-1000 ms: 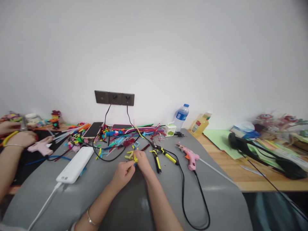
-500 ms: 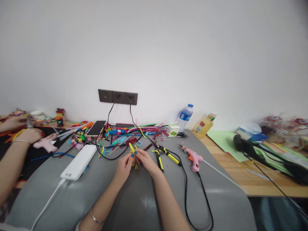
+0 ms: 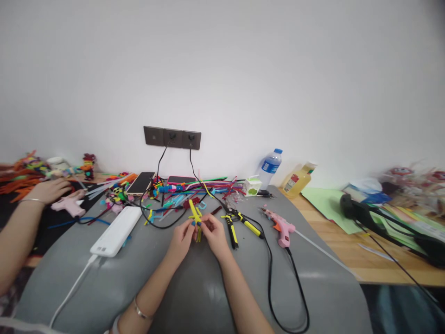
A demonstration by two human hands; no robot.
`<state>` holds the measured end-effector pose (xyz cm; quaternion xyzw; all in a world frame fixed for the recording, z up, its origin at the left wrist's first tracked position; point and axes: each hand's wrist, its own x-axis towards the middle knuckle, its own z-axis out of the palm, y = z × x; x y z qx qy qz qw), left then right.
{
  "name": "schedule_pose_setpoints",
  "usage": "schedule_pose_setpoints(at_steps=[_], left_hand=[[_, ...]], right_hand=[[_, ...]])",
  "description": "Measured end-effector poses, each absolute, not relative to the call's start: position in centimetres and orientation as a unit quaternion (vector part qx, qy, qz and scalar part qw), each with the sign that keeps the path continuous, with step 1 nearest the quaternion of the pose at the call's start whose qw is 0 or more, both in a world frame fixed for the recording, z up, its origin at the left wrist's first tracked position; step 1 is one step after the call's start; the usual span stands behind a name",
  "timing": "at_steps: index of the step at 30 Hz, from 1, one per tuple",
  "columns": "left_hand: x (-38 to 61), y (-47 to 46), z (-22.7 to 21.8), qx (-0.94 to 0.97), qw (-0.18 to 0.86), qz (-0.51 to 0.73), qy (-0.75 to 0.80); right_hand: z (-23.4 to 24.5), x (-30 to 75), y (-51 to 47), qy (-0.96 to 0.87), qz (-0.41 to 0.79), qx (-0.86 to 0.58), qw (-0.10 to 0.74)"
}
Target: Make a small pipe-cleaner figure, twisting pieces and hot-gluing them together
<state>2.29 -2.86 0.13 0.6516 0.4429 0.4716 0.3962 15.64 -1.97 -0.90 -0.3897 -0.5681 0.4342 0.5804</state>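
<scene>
My left hand [image 3: 181, 239] and my right hand [image 3: 214, 234] meet over the grey mat [image 3: 194, 287], both pinched on a small yellow pipe-cleaner figure [image 3: 195, 218]. One yellow limb of it sticks up and left above my fingers. Yellow-handled pliers [image 3: 233, 228] lie just right of my right hand. A pink glue gun [image 3: 282, 229] rests further right, its black cord looping toward me.
A heap of coloured pipe cleaners [image 3: 181, 192] and two phones lie below the wall sockets [image 3: 172, 138]. A white power bank [image 3: 116, 225] sits at left. Another person's hand [image 3: 51, 189] rests by a second pink glue gun [image 3: 69, 205]. A water bottle [image 3: 269, 168] and a juice bottle [image 3: 298, 179] stand behind.
My hands have drawn together and lifted the yellow figure off the mat. The other person's hand at left has shifted toward the glue gun. The view has tilted slightly.
</scene>
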Motion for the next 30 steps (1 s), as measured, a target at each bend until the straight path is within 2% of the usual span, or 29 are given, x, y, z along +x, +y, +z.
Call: schedule_pose_setpoints(at_steps=[4,7,18,30], left_hand=[[2.4,-2.7,-0.1,0.642,0.377,0.494,0.448],[2.5,-2.8,-0.1,0.663,0.34,0.472,0.471],[2.3,-3.0,-2.0,0.68,0.295,0.467,0.483],[2.1,-3.2,-1.7,0.717,0.294,0.438,0.455]], right_hand=[[-0.5,15.3,-2.8,-0.641,0.302,-0.42,0.567],[0.0,15.2,-3.2,-0.671,0.25,-0.434,0.547],[0.7,14.9,-3.9,-0.675,0.28,-0.433,0.528],[0.5,15.0,-3.9,-0.676,0.316,-0.431,0.508]])
